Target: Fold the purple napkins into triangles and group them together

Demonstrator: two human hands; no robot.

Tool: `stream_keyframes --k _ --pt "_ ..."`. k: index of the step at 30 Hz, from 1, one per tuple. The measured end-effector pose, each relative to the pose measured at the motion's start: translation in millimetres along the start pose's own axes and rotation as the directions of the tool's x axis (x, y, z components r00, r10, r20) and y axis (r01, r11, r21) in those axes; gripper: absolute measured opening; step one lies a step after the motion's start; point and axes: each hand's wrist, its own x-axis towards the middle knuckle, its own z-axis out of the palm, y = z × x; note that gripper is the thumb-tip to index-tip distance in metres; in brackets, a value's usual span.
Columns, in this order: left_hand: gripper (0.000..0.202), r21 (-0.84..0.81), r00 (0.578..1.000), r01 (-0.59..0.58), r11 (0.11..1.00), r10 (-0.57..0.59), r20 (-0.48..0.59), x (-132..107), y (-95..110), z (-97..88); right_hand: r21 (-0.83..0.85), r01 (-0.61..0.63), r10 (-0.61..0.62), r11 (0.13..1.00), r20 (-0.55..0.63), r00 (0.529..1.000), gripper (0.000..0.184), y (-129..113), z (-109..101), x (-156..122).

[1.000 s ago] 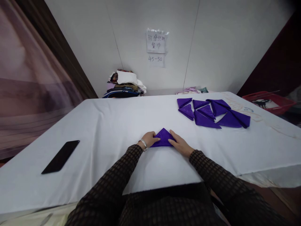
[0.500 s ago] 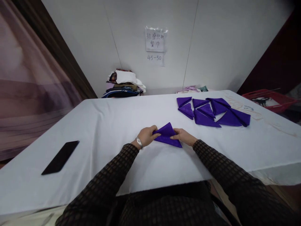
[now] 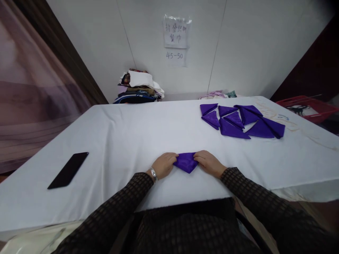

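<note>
A folded purple napkin lies on the white tablecloth in front of me, its point toward my body and its straight edge at the far side. My left hand pinches its left corner, thumb and fingers closed on the cloth; a silver bracelet is on that wrist. At the right corner, my right hand grips the napkin with bent fingers. Farther back on the right rest several folded purple napkins, some overlapping, most in triangle-like shapes.
A dark flat slab lies on the left of the white-covered table. Stacked folded clothes stand at the far edge by the wall. A red basket is beyond the right side, and a handwritten sign hangs above.
The napkin has come down nearer to me and turned over; its point was away from me and now faces my body. Both hands have moved with it, still holding its sides.
</note>
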Motion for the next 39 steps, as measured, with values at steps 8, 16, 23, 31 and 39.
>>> stream_keyframes --k 8,16,23,31,39 --pt "0.040 -0.126 0.996 0.088 0.988 -0.089 -0.008 -9.0 19.1 -9.5 0.014 0.001 -0.001 1.000 -0.037 0.999 0.029 -8.8 -3.6 -3.9" --pt "0.053 0.013 0.981 0.122 0.992 -0.123 0.150 4.5 42.9 4.2 0.101 -0.034 0.039 0.994 -0.051 0.998 0.039 -13.1 -4.0 -13.8" --pt "0.054 0.044 0.983 0.102 0.994 -0.108 0.146 0.5 37.7 11.0 0.196 -0.130 0.122 0.972 0.048 0.991 0.046 -24.1 -3.2 -8.5" --pt "0.055 0.006 0.985 0.104 0.995 -0.103 0.140 -0.1 36.5 13.0 0.057 -0.263 0.249 0.963 0.189 0.950 0.049 -24.3 -7.8 -15.5" --pt "0.054 -0.038 0.984 0.123 0.992 -0.117 0.136 -0.6 35.3 12.8 0.113 -0.460 0.472 0.881 -0.120 0.873 0.033 17.0 -16.6 -29.3"
